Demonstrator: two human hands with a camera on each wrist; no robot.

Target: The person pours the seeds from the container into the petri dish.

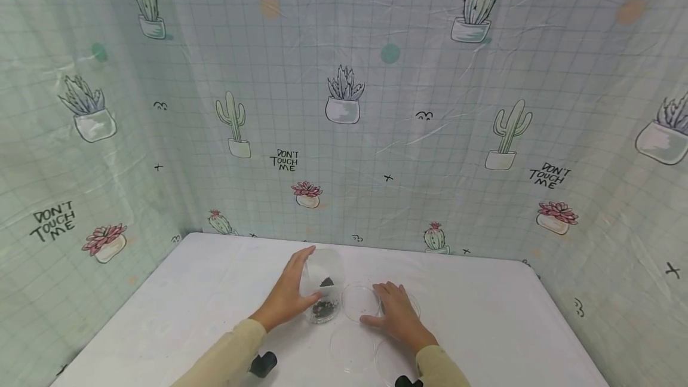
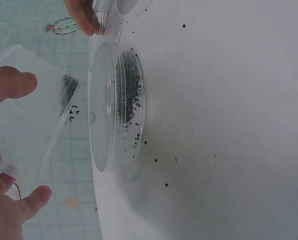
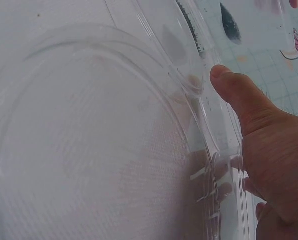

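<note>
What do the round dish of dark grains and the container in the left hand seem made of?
The dish looks like smooth, glossy clear plastic, though glass is possible: it shows bright highlights and the grains through it. The container is probably duller, translucent plastic: it looks milky yet lets grains inside show.

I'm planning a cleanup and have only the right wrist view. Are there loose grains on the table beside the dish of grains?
Observer: Yes; the left wrist view shows loose grains on the table beside that dish.
Operator: How many others are out?
Observer: In the head view I make out four other dishes.
Operator: What grips the thing at my upper right?
Observer: The left hand; in the head view it holds that container, thumb toward the near side.
</note>
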